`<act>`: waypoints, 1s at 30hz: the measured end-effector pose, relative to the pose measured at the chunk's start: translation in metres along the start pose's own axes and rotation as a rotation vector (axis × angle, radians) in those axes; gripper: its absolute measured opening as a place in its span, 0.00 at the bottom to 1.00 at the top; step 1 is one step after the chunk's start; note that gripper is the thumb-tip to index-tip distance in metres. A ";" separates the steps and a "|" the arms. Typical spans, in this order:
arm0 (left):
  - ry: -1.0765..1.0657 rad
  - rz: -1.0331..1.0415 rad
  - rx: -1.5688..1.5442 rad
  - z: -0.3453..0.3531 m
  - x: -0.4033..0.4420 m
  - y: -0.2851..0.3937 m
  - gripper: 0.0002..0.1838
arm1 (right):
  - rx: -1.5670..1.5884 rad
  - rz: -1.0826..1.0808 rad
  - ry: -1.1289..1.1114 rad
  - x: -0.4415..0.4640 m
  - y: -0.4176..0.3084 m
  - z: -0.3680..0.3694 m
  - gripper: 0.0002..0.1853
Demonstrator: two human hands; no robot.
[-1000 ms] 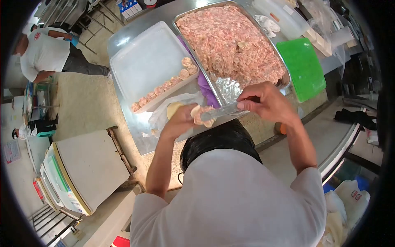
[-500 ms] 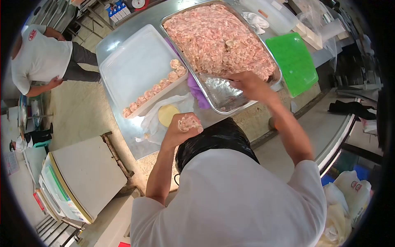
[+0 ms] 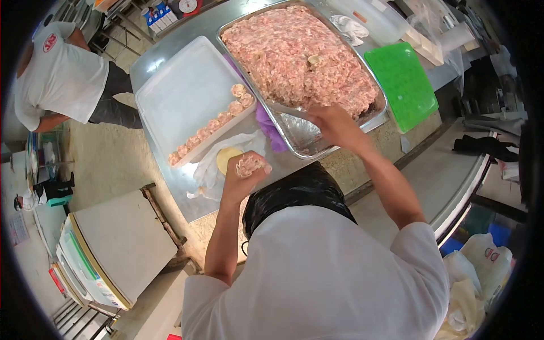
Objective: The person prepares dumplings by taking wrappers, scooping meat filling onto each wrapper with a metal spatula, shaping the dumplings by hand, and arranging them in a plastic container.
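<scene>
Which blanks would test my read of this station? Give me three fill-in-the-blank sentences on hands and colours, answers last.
With a lump of minced meat in the left hand and a flat tool in the right hand, the number of occupied hands is ____.
The board to the right of the metal tray is coloured ____.
The material showing along that tray's left edge is coloured ____.
Missing words: two; green; purple.

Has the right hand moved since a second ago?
Yes. Judged against the tray, the right hand has gone from the near rim inward, toward the meat.
</scene>
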State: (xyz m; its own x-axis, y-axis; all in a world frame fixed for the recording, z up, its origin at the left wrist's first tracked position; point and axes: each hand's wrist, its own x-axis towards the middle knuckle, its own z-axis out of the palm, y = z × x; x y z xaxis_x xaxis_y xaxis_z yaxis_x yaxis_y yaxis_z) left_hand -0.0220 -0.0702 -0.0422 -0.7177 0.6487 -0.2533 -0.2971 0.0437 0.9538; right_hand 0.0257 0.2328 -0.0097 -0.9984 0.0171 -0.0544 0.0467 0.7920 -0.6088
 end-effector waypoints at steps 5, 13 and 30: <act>0.052 0.158 -0.057 0.019 0.020 0.012 0.24 | 0.329 0.178 -0.082 -0.009 -0.009 -0.036 0.06; -0.063 0.073 -0.001 0.021 0.038 0.014 0.17 | -0.135 -0.009 0.101 0.017 0.020 0.032 0.08; -0.134 0.022 0.060 0.015 0.029 0.036 0.30 | 0.580 0.064 -0.180 -0.034 -0.035 -0.054 0.10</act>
State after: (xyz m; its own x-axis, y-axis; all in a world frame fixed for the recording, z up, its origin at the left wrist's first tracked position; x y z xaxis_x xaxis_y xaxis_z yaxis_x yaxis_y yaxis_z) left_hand -0.0437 -0.0384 -0.0130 -0.6323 0.7451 -0.2120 -0.2412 0.0707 0.9679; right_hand 0.0563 0.2374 0.0565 -0.9742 -0.0900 -0.2070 0.1669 0.3300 -0.9291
